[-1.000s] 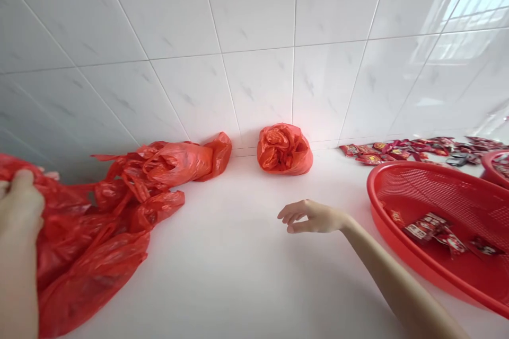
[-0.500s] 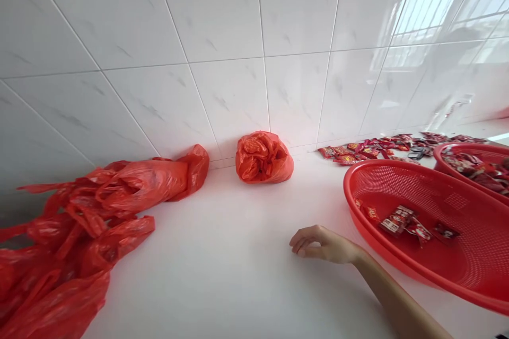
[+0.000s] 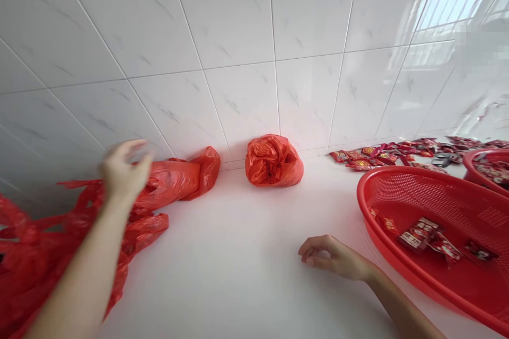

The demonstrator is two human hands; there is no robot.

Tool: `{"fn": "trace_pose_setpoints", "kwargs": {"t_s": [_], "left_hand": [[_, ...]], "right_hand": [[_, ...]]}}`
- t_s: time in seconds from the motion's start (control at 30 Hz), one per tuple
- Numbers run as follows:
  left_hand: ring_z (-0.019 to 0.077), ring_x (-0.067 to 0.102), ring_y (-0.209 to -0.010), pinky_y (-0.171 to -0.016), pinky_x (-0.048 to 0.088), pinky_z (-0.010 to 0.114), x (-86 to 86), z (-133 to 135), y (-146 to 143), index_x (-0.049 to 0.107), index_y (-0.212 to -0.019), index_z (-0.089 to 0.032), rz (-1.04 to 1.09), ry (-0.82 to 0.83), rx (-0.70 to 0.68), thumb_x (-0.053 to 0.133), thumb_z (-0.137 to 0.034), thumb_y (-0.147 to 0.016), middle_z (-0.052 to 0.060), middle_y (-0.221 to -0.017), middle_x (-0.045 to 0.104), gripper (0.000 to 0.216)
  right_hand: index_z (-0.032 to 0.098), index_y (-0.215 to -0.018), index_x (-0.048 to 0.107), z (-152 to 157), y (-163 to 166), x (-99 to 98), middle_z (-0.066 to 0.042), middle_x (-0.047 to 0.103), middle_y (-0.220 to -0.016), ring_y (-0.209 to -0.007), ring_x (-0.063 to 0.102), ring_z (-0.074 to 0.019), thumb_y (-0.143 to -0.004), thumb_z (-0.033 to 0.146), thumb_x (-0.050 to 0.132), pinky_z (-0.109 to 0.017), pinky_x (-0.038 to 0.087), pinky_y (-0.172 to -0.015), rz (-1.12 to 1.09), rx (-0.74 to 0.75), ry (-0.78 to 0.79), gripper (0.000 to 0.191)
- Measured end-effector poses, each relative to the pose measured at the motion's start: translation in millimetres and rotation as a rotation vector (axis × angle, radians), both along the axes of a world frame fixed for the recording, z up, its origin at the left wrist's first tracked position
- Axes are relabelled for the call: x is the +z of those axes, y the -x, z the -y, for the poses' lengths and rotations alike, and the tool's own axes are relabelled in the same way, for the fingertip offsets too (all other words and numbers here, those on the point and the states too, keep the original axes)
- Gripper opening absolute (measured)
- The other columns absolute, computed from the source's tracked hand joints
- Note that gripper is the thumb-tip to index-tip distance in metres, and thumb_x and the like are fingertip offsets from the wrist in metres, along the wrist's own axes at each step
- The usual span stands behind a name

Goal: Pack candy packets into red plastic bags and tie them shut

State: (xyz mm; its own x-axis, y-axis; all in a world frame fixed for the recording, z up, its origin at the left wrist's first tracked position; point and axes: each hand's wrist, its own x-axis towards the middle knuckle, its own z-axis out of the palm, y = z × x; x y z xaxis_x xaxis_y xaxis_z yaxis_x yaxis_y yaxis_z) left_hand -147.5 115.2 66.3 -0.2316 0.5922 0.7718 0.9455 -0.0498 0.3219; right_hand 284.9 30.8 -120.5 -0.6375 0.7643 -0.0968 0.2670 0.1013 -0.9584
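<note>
My left hand [image 3: 126, 169] is slightly blurred, its fingers curved and apart from the thumb, with nothing visible between them. It hovers over a pile of red plastic bags [image 3: 51, 254] on the left; the forearm hides part of the pile. Beyond it, a red plastic bag [image 3: 170, 183] lies lengthwise near the wall. On the white tabletop [image 3: 230, 259] rests my right hand [image 3: 334, 257], loosely curled and holding nothing, a gap showing between thumb and fingers. Left of the nearby red plastic basket [image 3: 437, 286], it stays apart from the rim.
A bundled red plastic bag [image 3: 274, 161] stands against the tiled wall [image 3: 238, 100]. Inside the near basket lie several small snack packets [image 3: 421, 233]. More red packets [image 3: 366, 158] are spread along the wall at right, beside a second red basket [image 3: 471, 161].
My left hand has come into view from the lower left, over the bags. The view has turned a little left; my right hand keeps about the same place on the table.
</note>
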Motion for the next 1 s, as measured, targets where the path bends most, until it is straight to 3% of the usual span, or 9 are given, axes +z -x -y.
{"fn": "trace_pose_setpoints", "kwargs": {"t_s": [0.07,0.13,0.2,0.37,0.47,0.53,0.6,0.8,1.0], "left_hand": [[0.0228,0.068,-0.105,-0.101,0.054,0.044,-8.4,-24.6,-29.0,0.069,-0.106,-0.017,-0.014,0.118,-0.227,0.051,-0.027,-0.089,0.006,-0.113,0.074,0.026],[0.0205,0.068,-0.107,-0.104,0.053,0.035,-19.6,-49.8,-70.0,0.072,-0.101,-0.021,-0.081,0.2,-0.352,0.058,-0.029,-0.086,0.003,-0.111,0.075,0.022],[0.0235,0.064,-0.117,-0.109,0.049,0.039,-30.2,-72.2,-111.1,0.071,-0.114,-0.02,-0.196,0.364,-0.488,0.056,-0.025,-0.088,0.006,-0.125,0.07,0.031],[0.0316,0.056,-0.13,-0.114,0.042,0.043,-45.8,-109.1,-172.7,0.065,-0.13,-0.017,-0.265,0.476,-0.548,0.069,-0.018,-0.076,0.014,-0.139,0.061,0.054],[0.0341,0.057,-0.127,-0.113,0.04,0.046,-46.7,-122.3,-184.3,0.074,-0.11,-0.018,-0.253,0.484,-0.536,0.07,-0.013,-0.072,0.013,-0.131,0.066,0.038],[0.0315,0.063,-0.116,-0.108,0.044,0.043,-43.2,-129.0,-186.4,0.076,-0.09,-0.018,-0.219,0.476,-0.521,0.066,-0.014,-0.075,0.011,-0.117,0.071,0.018],[0.0275,0.067,-0.103,-0.098,0.049,0.039,-37.0,-133.6,-185.3,0.073,-0.081,-0.018,-0.164,0.453,-0.497,0.061,-0.018,-0.08,0.01,-0.104,0.074,0.012],[0.0195,0.064,-0.076,-0.073,0.049,0.029,-15.9,-133.5,-174.0,0.068,-0.08,-0.017,0.01,0.356,-0.429,0.051,-0.028,-0.087,0.003,-0.076,0.07,0.022],[0.0196,0.067,-0.08,-0.079,0.051,0.029,-12.6,-124.9,-168.8,0.071,-0.084,-0.017,0.041,0.383,-0.489,0.054,-0.022,-0.081,0.004,-0.083,0.075,0.017]], "right_hand": [[0.015,-0.103,0.073,1.1,-0.1,0.1,-0.013,0.075,-0.1,-0.096,0.068,-0.0277,-0.089,0.053,0.065,-0.042,0.052,-0.088,0.003,-0.003,0.002,0.041],[0.015,-0.104,0.073,2.0,-0.2,1.3,-0.013,0.075,-0.1,-0.097,0.068,-0.028,-0.089,0.053,0.064,-0.042,0.052,-0.088,0.014,-0.008,0.003,0.042],[0.016,-0.104,0.073,2.6,-0.2,2.9,-0.013,0.075,-0.101,-0.097,0.068,-0.0283,-0.09,0.053,0.064,-0.042,0.052,-0.087,0.029,-0.014,0.001,0.041],[0.015,-0.102,0.074,1.7,1.2,3.0,-0.012,0.075,-0.098,-0.095,0.068,-0.0275,-0.09,0.05,0.063,-0.041,0.052,-0.086,0.03,-0.016,-0.008,0.038],[0.015,-0.101,0.074,1.7,2.2,2.1,-0.012,0.075,-0.097,-0.094,0.068,-0.0269,-0.09,0.047,0.063,-0.041,0.052,-0.086,0.028,-0.016,-0.013,0.035],[0.015,-0.101,0.074,2.4,2.5,2.5,-0.012,0.075,-0.098,-0.094,0.068,-0.0268,-0.089,0.044,0.063,-0.041,0.052,-0.086,0.029,-0.017,-0.012,0.033],[0.016,-0.101,0.073,3.5,2.6,3.6,-0.012,0.075,-0.098,-0.095,0.068,-0.0267,-0.089,0.041,0.063,-0.04,0.053,-0.086,0.029,-0.017,-0.008,0.03],[0.016,-0.101,0.073,5.1,3.0,4.6,-0.011,0.075,-0.097,-0.094,0.068,-0.0263,-0.09,0.039,0.062,-0.039,0.053,-0.085,0.045,-0.016,-0.017,0.028],[0.015,-0.105,0.072,3.4,4.6,-2.3,-0.012,0.075,-0.098,-0.093,0.068,-0.0258,-0.091,0.042,0.062,-0.039,0.052,-0.085,0.026,-0.039,-0.03,0.032]]}}
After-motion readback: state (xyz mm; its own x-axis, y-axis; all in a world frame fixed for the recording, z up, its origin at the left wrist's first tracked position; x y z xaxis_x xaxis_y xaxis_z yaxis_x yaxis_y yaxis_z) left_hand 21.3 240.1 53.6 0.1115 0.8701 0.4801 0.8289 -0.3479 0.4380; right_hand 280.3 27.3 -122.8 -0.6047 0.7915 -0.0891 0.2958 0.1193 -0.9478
